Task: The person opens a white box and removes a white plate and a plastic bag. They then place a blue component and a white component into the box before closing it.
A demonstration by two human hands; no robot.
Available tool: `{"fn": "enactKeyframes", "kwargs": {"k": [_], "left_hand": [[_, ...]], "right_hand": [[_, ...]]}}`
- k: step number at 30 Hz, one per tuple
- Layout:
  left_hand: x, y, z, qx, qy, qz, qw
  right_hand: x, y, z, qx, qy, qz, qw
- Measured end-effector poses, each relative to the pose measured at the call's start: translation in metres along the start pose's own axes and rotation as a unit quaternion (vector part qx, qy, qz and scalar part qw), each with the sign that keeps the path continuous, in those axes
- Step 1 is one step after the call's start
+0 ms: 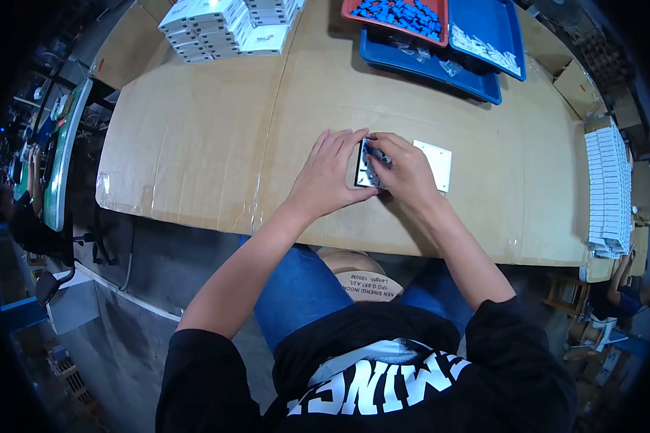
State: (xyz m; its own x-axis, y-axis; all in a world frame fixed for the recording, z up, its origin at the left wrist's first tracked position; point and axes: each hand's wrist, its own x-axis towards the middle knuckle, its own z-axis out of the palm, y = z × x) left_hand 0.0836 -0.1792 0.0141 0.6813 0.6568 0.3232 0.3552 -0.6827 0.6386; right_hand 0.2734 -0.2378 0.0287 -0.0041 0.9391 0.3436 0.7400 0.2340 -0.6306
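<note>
A small shallow case (363, 175) with a dark rim and shiny inside lies on the cardboard-covered table in front of me. My left hand (323, 177) grips it along the left side, thumb at the near edge and fingers at the far edge. Over its right part, my right hand (410, 172) has thumb and fingers bent together inside the case; whatever they pinch is hidden. Small blue-grey parts show between the fingers, too small to name. A flat white plate (441, 164) with small holes lies just right of the case, partly behind my right hand.
Back right, a red tray (390, 30) of small blue pieces and a blue tray (478, 20) with white pieces rest on another blue tray (426, 78). White boxes (211, 35) are stacked back left, more white boxes (605, 184) at right. Other people sit at both sides.
</note>
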Motion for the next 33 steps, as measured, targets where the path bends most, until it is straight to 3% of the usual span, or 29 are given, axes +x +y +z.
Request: {"fn": "enactKeyframes", "kwargs": {"k": [7,9,13,15,20,21,23,25,27,33], "left_hand": [[0.001,0.001,-0.003,-0.003,-0.007,0.000,1.000],[0.003,0.000,-0.003,-0.004,-0.009,-0.002,1.000],[0.002,-0.006,0.001,0.015,-0.024,0.004,1.000],[0.001,-0.006,0.001,0.016,-0.027,0.003,0.999],[0.005,0.005,-0.007,0.005,-0.048,0.001,0.999],[0.004,0.004,-0.007,0.018,-0.030,0.005,0.999],[0.001,0.008,-0.010,0.033,-0.012,0.014,0.999],[0.003,0.012,-0.010,0.012,-0.014,-0.007,1.000],[0.002,0.014,-0.008,0.036,-0.015,-0.005,0.999],[-0.002,0.010,0.006,0.068,0.020,0.010,0.997]], "right_hand": [[0.001,0.004,-0.007,0.008,-0.027,-0.010,1.000],[0.002,0.004,-0.011,-0.088,-0.047,-0.083,0.992],[-0.002,0.001,-0.013,-0.140,-0.080,-0.104,0.981],[-0.011,-0.007,-0.011,-0.233,-0.104,-0.109,0.961],[0.003,-0.003,-0.032,-0.193,-0.185,-0.061,0.962],[0.005,0.002,-0.044,-0.199,-0.171,-0.067,0.963],[-0.001,0.011,-0.067,0.030,-0.038,0.017,0.999],[-0.021,0.021,-0.092,0.027,-0.009,0.043,0.999],[-0.048,0.032,-0.100,-0.051,-0.099,0.109,0.988],[-0.082,0.024,-0.106,-0.059,-0.083,0.115,0.988]]}}
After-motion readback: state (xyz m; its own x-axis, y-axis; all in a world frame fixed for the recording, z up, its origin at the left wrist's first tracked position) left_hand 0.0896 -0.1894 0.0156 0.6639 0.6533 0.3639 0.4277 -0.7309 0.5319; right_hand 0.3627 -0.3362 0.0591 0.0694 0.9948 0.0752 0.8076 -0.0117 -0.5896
